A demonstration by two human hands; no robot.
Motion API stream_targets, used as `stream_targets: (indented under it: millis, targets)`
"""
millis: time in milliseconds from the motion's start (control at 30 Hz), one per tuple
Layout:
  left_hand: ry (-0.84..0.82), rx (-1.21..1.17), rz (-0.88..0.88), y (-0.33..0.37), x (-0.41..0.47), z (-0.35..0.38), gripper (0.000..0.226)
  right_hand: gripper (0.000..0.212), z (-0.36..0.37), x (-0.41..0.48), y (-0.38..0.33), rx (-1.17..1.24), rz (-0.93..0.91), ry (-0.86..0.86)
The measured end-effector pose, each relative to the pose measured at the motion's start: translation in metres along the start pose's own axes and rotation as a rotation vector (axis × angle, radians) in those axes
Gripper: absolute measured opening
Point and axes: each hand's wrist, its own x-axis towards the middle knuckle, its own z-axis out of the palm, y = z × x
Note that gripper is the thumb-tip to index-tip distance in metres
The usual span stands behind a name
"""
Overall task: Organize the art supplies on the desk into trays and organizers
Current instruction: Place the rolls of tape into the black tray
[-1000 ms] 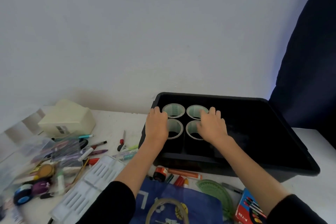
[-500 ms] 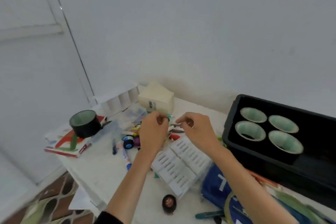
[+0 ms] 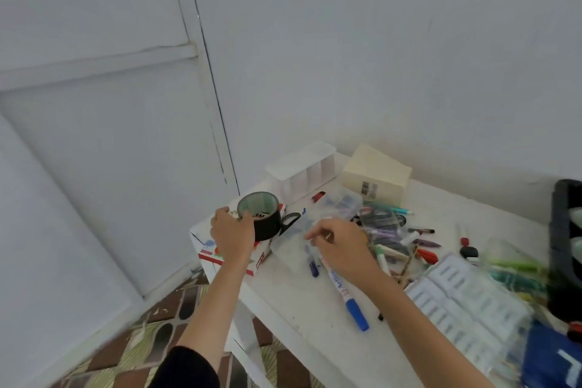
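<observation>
A black tape roll stands on a red and white box at the desk's far left corner. My left hand grips the roll's left side, thumb on its rim. To the right, my right hand hovers over a clear plastic pouch, fingers loosely bent toward the roll and holding nothing I can see. A white marker with a blue cap lies on the desk under that hand. The black tray shows only at the right edge.
A white compartment organizer and a cream box stand by the wall. A pile of pens, black-handled scissors, a white slotted case and a blue bag crowd the right. The desk edge drops off just left of the box.
My view has swung left from the black tray. Both hands left the tape rolls in the tray and crossed the desk; the left hand has taken hold of the black tape roll.
</observation>
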Motion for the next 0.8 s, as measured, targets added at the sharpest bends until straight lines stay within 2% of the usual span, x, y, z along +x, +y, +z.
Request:
stream_targets:
  millis: [100,233,400,500,567,700,800]
  targets:
    - [-0.135,0.034,-0.088,-0.012,0.023,0.004,0.038,0.023,0.015,0.002,0.003,0.019,0.042,0.001]
    - [-0.158,0.071,-0.057,-0.013,0.037,0.009,0.025,0.031,0.017,-0.001,0.008,0.036,0.103,0.046]
    - [-0.14,0.046,0.186,0.007,0.023,0.008,0.028,0.038,0.001,-0.008,0.013,0.073,0.162,0.148]
    - [-0.173,0.006,0.339,0.034,-0.004,0.006,0.026,0.03,-0.018,-0.017,0.014,0.094,0.199,0.221]
    - [-0.271,-0.042,0.386,0.05,-0.024,0.008,0.022,0.029,-0.032,-0.029,0.017,0.097,0.245,0.292]
    - [-0.53,-0.097,0.434,0.073,-0.072,0.024,0.02,0.029,-0.064,-0.066,0.04,0.093,0.382,0.54]
    - [-0.746,-0.125,0.462,0.079,-0.115,0.038,0.018,0.023,-0.087,-0.104,0.06,-0.023,0.52,0.645]
